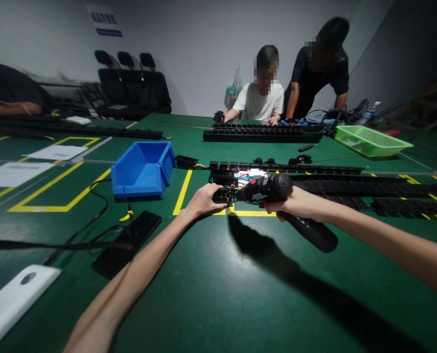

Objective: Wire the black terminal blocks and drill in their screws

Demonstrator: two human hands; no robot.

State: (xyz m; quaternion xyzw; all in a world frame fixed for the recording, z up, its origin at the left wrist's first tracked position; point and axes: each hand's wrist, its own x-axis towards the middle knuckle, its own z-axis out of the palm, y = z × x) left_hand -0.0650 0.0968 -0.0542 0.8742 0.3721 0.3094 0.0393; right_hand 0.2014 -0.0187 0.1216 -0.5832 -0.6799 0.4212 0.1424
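In my right hand (pixel 290 201) is a black cordless drill (pixel 266 190), its fingers wrapped round the grip. The drill lies tilted, nose to the left, with its tip at a black housing (pixel 224 195) that has coloured wires. My left hand (pixel 206 198) grips the left end of that housing, thumb on top and fingers along the near side. A white part with red and blue wires (pixel 253 174) shows just behind the drill. Whether the drill tip touches a screw is too small to tell.
Left of my hands stands a blue bin (pixel 141 171), with a phone (pixel 145 228) and a white power strip (pixel 20 299) nearer. Long black strips (pixel 351 186) extend right. A green basket (pixel 373 141) sits at back right. Two people (pixel 262 100) work across the table.
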